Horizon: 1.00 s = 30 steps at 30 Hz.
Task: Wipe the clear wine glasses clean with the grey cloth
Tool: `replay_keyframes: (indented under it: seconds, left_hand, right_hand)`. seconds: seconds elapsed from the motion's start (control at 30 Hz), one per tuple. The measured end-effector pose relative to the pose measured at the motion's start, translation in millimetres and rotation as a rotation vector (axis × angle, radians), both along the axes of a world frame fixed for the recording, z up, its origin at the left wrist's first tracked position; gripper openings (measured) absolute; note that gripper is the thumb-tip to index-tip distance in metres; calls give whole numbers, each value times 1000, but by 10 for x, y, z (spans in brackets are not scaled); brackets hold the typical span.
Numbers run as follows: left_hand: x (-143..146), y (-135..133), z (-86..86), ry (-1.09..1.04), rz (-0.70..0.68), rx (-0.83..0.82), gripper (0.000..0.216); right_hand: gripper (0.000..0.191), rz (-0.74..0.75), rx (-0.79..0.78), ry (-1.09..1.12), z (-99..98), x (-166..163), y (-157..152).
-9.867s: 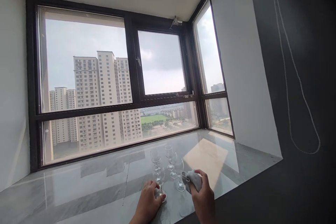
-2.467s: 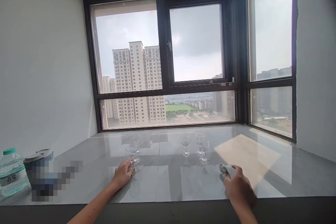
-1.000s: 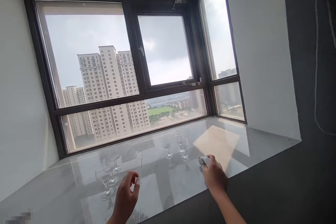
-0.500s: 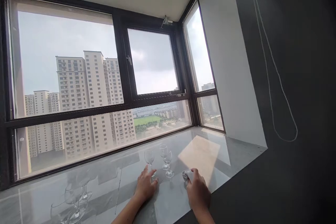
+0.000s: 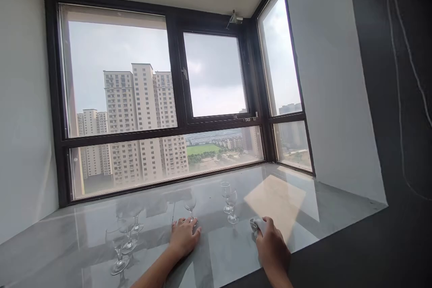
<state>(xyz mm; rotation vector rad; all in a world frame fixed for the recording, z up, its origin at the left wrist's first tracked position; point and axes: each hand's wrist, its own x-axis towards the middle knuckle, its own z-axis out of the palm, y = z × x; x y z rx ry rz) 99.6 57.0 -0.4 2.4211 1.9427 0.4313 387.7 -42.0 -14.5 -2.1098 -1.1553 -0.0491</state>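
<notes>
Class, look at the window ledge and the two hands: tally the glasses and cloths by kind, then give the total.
Stemmed glasses: 6 (3 on the left, 1 by the left hand, 2 on the right)
Cloth: 1 (in the right hand)
Total: 7

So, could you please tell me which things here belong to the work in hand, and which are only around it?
Likely in the work:
glass at the left hand
three glasses further left
two glasses further right
grey cloth in the right hand

Only around:
window frame
window handle
hanging cord
</notes>
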Motion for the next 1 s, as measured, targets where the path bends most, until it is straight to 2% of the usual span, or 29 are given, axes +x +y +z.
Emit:
replay_keyframes:
  seconds: [0.13,0.23,0.53,0.63,0.83,0.9,1.0]
  left_hand:
    - [-538,-146,34,3,186,-11,57]
    - [-719,-176,23,-15,314,-17,58]
    - [-685,-124,14,-69,497,25,50]
    - [-704,-151,17,-83,507,40,46]
    - [-735,-179,1,-119,497,86,43]
    - [-748,-178,0,-145,491,88,41]
    - [-765,-161,-8,-153,490,78,44]
  right_hand:
    - [32,1,-34,22,45,-4,-44]
    - [36,21,-46,30,21,13,-34]
    - [37,32,-7,-24,-42,42,-15]
    - [36,49,13,-50,-99,77,28]
    - [30,62,81,-100,-339,197,244]
    - [30,58,87,-100,-346,181,237]
    - [35,28,58,-69,-240,97,122]
